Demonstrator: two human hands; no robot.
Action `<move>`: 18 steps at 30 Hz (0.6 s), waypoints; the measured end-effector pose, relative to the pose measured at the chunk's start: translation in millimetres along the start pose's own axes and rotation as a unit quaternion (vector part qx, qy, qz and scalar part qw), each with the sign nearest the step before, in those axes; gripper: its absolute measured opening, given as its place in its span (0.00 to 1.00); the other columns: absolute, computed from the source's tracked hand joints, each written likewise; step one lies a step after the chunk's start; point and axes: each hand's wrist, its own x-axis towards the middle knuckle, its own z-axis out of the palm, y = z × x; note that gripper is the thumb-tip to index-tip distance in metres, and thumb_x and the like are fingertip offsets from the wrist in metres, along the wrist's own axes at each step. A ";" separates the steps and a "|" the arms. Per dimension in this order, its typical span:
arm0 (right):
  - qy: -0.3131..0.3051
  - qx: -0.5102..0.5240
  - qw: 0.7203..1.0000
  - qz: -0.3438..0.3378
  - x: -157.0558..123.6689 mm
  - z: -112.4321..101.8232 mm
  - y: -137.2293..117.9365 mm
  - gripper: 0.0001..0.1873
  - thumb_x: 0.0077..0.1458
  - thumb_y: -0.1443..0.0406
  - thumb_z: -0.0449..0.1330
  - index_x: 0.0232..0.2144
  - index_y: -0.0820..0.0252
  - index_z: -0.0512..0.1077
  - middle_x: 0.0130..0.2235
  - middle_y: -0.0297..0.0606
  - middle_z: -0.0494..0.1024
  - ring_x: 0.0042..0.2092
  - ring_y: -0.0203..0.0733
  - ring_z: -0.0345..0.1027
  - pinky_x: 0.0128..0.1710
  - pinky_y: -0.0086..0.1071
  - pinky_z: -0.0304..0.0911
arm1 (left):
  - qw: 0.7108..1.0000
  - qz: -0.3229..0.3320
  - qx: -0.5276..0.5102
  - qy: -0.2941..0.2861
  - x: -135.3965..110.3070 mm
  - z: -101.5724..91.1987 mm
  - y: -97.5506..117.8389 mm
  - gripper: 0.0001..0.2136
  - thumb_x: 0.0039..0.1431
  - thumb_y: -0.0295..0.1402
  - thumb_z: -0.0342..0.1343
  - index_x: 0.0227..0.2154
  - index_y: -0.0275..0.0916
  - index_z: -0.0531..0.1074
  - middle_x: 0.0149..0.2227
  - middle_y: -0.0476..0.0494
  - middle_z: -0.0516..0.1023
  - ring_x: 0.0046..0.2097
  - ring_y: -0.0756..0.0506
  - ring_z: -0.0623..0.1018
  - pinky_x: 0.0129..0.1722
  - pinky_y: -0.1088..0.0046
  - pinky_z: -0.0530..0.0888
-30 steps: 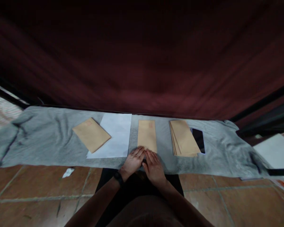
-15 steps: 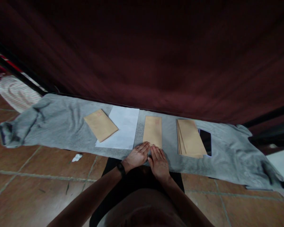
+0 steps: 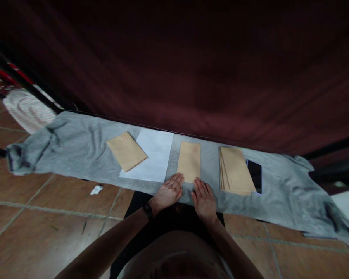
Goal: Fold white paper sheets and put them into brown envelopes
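A single brown envelope (image 3: 189, 161) lies lengthwise on the grey cloth (image 3: 84, 147) straight ahead of me. My left hand (image 3: 168, 192) rests flat on the cloth, fingers stretched out, fingertips touching the envelope's near left corner. My right hand (image 3: 204, 199) lies flat and open on the cloth just right of the envelope's near edge, holding nothing. A black band sits on my left wrist. Left of the envelope is a white sheet (image 3: 152, 160) with another brown envelope (image 3: 126, 150) lying askew on its left edge.
A stack of brown envelopes (image 3: 236, 170) lies to the right, with a dark phone (image 3: 255, 176) beside it. A dark red curtain (image 3: 192, 77) hangs behind the cloth. A scrap of white paper (image 3: 96, 189) lies on the tiled floor (image 3: 46, 224).
My hands have drawn apart: the right hand slid right, off the envelope's near end. The view has shifted left and slightly up.
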 end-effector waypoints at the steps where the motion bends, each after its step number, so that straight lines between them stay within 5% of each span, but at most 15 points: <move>1: 0.002 -0.004 1.000 0.000 -0.7 -0.8 1.6 0.27 0.70 0.62 0.48 0.68 0.62 0.56 0.65 0.50 0.66 0.65 0.53 0.61 0.66 0.53 0.52 | 1.000 -0.004 0.004 0.004 -1.2 0.4 -0.3 0.22 0.66 0.29 0.47 0.62 0.31 0.65 0.63 0.31 0.69 0.66 0.39 0.67 0.64 0.55 0.70; 10: 0.016 -0.017 1.000 0.013 -4.9 -4.8 10.1 0.28 0.70 0.62 0.48 0.69 0.61 0.56 0.64 0.49 0.67 0.65 0.53 0.61 0.66 0.52 0.51 | 0.997 -0.065 0.041 0.023 -12.2 0.3 2.7 0.22 0.67 0.30 0.47 0.63 0.32 0.64 0.62 0.31 0.70 0.66 0.36 0.67 0.62 0.54 0.70; 18: 0.016 -0.012 1.000 0.019 -3.4 -4.2 7.5 0.27 0.69 0.62 0.49 0.68 0.60 0.57 0.64 0.48 0.68 0.65 0.53 0.61 0.67 0.52 0.49 | 0.998 -0.058 0.030 0.000 4.9 10.7 34.1 0.26 0.69 0.32 0.44 0.69 0.34 0.53 0.67 0.34 0.64 0.68 0.39 0.63 0.66 0.54 0.66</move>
